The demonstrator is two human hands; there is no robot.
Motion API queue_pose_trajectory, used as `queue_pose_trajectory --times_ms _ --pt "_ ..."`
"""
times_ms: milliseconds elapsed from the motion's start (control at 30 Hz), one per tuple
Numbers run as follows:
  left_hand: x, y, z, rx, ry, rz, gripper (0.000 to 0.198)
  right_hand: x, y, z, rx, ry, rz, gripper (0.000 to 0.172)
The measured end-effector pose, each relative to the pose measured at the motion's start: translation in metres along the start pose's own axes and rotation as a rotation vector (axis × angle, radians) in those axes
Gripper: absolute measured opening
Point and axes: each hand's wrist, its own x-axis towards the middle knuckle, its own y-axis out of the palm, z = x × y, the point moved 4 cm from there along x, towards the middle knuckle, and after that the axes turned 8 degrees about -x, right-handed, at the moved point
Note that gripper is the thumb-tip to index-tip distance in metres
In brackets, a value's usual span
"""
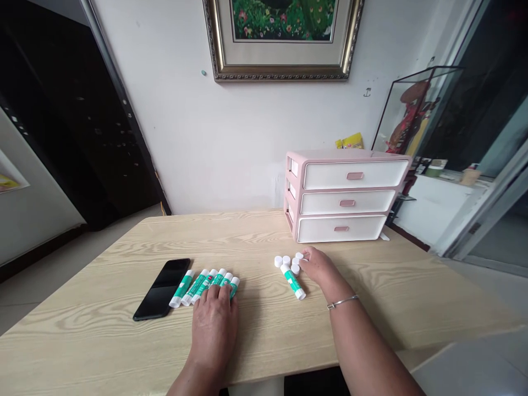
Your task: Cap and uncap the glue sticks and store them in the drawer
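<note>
- While your left hand [213, 316] is lying palm down at the left, its fingers are bending over the near part of a row of green-and-white cylindrical plastic sticks [205, 284]; whether they are gripping any stick, you are not showing clearly enough to tell.
- Six sticks are showing in this row, lying side by side and slanting on the pale wood-grain table [99, 308], just beside a flat black rectangular smartphone [163, 289]; this grouping is seemingly standing well advanced.
- One separate green-and-white stick [292, 281] is lying on its side, well apart from the row, and is apparently forming the part left outside it.
- Several small round white caps [286, 260] are sitting in a loose cluster by the far end of that lone stick; their order is looking unfinished.
- Your right hand [319, 267] is reaching to the cluster's right edge with fingers curling; whether they are holding a cap or only touching one, you are leaving hidden.
- Behind the cluster, a pink-framed plastic unit with three white drawers [348, 197] is standing shut.
</note>
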Motion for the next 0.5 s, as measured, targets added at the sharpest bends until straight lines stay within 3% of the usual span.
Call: queue_pose_trajectory --times_ms 100,167,333,500 --pt "-0.002 -0.001 0.000 -0.046 0.019 -0.043 0.020 -0.010 -0.014 0.010 -0.016 0.005 -0.114 0.022" --pt "-0.004 -0.003 -0.002 -0.098 0.053 -0.065 0.017 -0.018 -0.018 0.018 -0.022 -0.051 -0.114 0.020" --pt "-0.009 -0.008 -0.008 -0.252 0.110 -0.081 0.017 -0.030 0.001 0.028 -0.105 -0.269 0.099 0.048" --pt "-0.014 -0.010 -0.015 -0.396 0.134 -0.077 0.017 -0.033 0.008 0.025 -0.187 -0.324 0.220 0.049"
